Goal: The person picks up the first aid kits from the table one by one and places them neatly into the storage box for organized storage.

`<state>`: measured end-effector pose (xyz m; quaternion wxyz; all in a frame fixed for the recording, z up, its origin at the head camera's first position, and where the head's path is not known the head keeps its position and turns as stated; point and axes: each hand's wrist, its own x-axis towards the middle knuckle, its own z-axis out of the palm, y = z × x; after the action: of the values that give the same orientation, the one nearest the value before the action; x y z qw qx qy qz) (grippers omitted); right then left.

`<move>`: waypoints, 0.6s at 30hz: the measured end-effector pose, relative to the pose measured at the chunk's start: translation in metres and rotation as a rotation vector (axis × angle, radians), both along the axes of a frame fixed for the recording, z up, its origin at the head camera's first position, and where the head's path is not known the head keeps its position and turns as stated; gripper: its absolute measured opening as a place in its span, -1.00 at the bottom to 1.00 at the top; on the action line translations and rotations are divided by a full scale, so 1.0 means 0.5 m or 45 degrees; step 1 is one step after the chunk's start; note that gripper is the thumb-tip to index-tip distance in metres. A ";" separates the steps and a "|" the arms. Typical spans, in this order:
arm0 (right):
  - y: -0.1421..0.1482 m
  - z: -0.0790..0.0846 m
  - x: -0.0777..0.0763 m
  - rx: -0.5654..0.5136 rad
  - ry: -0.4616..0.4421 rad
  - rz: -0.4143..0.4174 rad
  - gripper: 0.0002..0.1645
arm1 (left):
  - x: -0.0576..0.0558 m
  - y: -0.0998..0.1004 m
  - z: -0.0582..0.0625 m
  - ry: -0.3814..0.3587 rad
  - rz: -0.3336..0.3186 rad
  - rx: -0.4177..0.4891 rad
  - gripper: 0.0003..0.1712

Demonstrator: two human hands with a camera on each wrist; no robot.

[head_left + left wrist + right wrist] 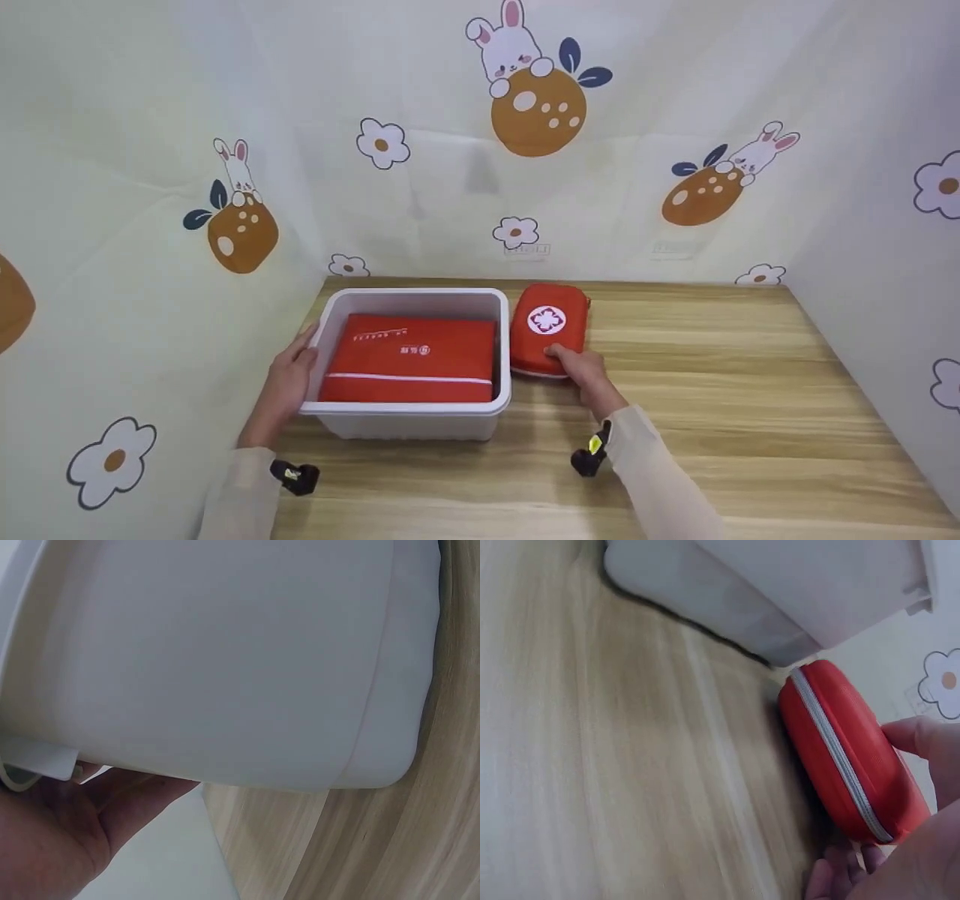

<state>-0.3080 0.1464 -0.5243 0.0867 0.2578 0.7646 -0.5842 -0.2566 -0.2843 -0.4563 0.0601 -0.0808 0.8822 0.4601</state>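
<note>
A white plastic bin (420,424) stands on the table, with a flat red pouch (412,360) bearing pale lettering and a white stripe inside it. My left hand (291,379) grips the bin's left rim; in the left wrist view, its fingers (139,802) bend in under the rim. Just right of the bin is a red zippered first-aid case (551,341) with a white round emblem. My right hand (589,375) holds its near right corner, thumb on top. In the right wrist view, the other fingers (840,870) reach below the case's zipper side (840,754).
The wood-grain table (712,405) stretches to the right and front. Pale cloth walls (420,202) printed with rabbits, oranges and flowers enclose the back and both sides. A small black camera is strapped to each wrist.
</note>
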 end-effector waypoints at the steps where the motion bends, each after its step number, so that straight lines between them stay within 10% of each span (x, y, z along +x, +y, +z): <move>1: 0.001 0.000 0.001 -0.016 0.015 -0.015 -0.25 | 0.001 0.000 0.001 -0.003 0.001 0.003 -0.37; 18: 0.001 0.005 0.022 -0.244 0.293 -0.348 -0.18 | 0.003 0.001 0.003 -0.006 0.002 0.011 -0.37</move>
<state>-0.2971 0.1468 -0.5220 -0.0574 0.2814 0.6683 -0.6862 -0.2550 -0.2838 -0.4549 0.0620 -0.0821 0.8800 0.4637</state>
